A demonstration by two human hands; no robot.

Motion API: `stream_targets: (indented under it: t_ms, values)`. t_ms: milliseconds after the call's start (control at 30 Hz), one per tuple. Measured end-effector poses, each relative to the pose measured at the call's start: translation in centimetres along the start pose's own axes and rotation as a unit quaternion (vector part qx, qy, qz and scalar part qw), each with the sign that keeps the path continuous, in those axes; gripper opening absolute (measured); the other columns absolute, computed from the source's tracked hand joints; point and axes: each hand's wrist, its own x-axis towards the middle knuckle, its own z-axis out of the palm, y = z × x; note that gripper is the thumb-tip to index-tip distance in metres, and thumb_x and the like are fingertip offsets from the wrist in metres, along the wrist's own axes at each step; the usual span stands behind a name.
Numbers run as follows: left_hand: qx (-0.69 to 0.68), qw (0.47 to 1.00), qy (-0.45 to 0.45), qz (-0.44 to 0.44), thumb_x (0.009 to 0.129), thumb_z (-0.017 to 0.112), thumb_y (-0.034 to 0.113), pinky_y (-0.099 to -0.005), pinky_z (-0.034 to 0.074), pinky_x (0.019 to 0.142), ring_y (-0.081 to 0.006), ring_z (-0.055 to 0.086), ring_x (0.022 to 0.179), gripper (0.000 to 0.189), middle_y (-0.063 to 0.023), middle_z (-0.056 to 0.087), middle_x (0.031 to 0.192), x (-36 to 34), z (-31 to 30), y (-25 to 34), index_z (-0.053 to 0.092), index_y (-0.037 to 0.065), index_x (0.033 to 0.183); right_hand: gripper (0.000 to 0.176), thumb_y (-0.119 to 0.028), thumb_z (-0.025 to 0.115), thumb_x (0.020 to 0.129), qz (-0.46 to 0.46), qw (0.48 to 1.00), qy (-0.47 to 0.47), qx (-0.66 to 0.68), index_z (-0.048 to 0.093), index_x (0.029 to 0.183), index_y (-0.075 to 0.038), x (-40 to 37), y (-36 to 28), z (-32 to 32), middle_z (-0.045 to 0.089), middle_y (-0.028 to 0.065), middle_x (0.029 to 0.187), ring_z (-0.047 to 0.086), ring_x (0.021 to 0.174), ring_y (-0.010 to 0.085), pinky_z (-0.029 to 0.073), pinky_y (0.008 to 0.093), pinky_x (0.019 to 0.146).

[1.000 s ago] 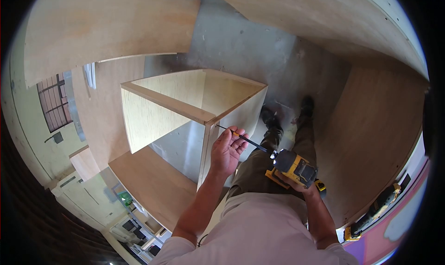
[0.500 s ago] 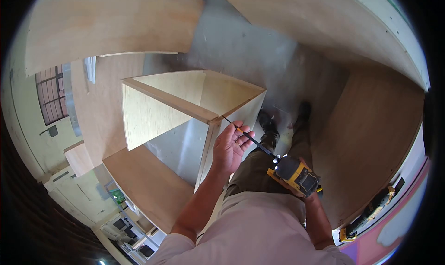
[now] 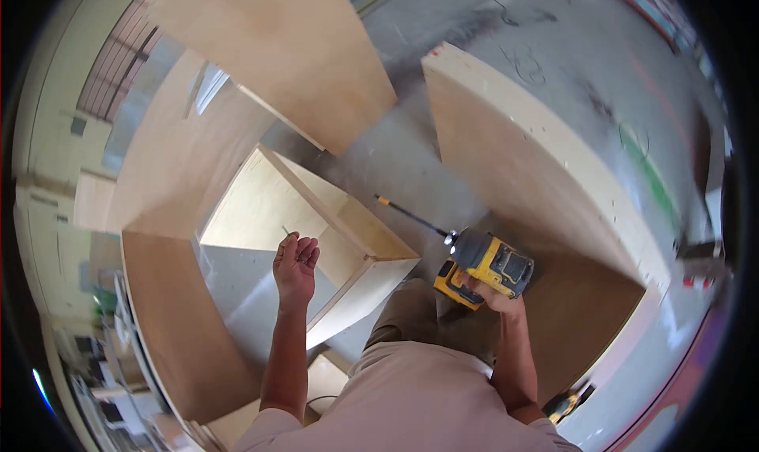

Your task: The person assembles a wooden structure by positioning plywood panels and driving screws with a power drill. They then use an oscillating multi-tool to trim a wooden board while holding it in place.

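Observation:
My left hand [image 3: 296, 268] is raised over the open wooden frame, pinching a small thin screw-like piece [image 3: 285, 230] between its fingertips. My right hand [image 3: 500, 295] grips a yellow and black cordless drill [image 3: 489, 264] by its handle. A long dark bit with an orange band [image 3: 411, 215] points up and left from the drill, its tip apart from the wood. Between and beyond my hands is the pale wooden frame [image 3: 381, 274], with its near corner facing me.
Large plywood panels stand at the upper left [image 3: 285, 56], the left [image 3: 186, 325] and the right [image 3: 538, 159]. Another yellow tool [image 3: 563, 406] lies at the lower right. Thin cables [image 3: 526, 66] lie on the floor at the upper right.
The view has turned. My left hand has left the bit and moved left, now with a small piece in its fingers. The drill has moved up and away from the frame's corner.

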Motion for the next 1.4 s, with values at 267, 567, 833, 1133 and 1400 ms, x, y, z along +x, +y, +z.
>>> stream_targets:
  t_ms: [267, 567, 833, 1133, 1400]
  values:
    - [-0.123, 0.991, 0.035, 0.035, 0.101, 0.055, 0.023, -0.0403, 0.055, 0.091, -0.0246, 0.072, 0.096, 0.007, -0.0074, 0.077, 0.101, 2.6, -2.6, -0.7, 0.061, 0.020, 0.101, 0.021, -0.005, 0.077, 0.089, 0.028, 0.995, -0.044, -0.080, 0.066, 0.107, -0.006, 12.8, -1.0, 1.3, 0.069, 0.0027, 0.092, 0.067, 0.082, 0.0124, 0.056, 0.0325, 0.073]
    - [-0.164, 0.972, 0.157, 0.054, 0.107, 0.046, 0.025, -0.0336, 0.057, 0.076, -0.0203, 0.070, 0.078, 0.025, -0.0135, 0.073, 0.091, 13.0, -5.1, -3.8, 0.062, 0.005, 0.108, 0.034, -0.012, 0.076, 0.084, 0.207, 0.918, -0.167, -0.294, 0.065, 0.115, -0.002, 31.6, 1.7, 7.6, 0.069, 0.0064, 0.099, 0.067, 0.090, 0.0158, 0.055, 0.0337, 0.078]
    - [0.086, 0.894, 0.427, 0.106, 0.104, 0.047, 0.019, -0.0253, 0.042, 0.058, -0.0092, 0.045, 0.062, 0.029, 0.0002, 0.050, 0.074, 5.9, -2.1, -5.8, 0.067, -0.001, 0.109, 0.017, -0.017, 0.073, 0.090, 0.191, 0.876, -0.306, -0.321, 0.066, 0.095, -0.002, 46.4, 4.0, 18.8, 0.064, 0.0007, 0.074, 0.060, 0.064, 0.0078, 0.050, 0.0285, 0.059]
    - [0.085, 0.662, 0.734, -0.124, 0.098, 0.069, 0.040, -0.0311, 0.030, 0.052, -0.0071, 0.035, 0.061, 0.045, 0.0021, 0.042, 0.063, -3.5, 3.0, -14.9, 0.069, -0.005, 0.100, 0.014, -0.013, 0.075, 0.089, 0.205, 0.814, -0.456, -0.294, 0.066, 0.095, -0.003, 59.3, 9.8, 32.9, 0.063, -0.0001, 0.076, 0.056, 0.060, 0.0064, 0.046, 0.0246, 0.054]
    - [0.171, 0.536, 0.802, -0.201, 0.087, 0.070, 0.029, -0.0415, 0.046, 0.057, -0.0192, 0.057, 0.056, 0.036, -0.0115, 0.063, 0.060, -1.2, 2.9, -16.3, 0.066, -0.005, 0.075, 0.024, -0.020, 0.078, 0.086, 0.200, 0.790, -0.500, -0.293, 0.066, 0.096, -0.002, 65.7, 14.4, 37.2, 0.062, -0.0018, 0.075, 0.056, 0.061, 0.0068, 0.047, 0.0260, 0.054]
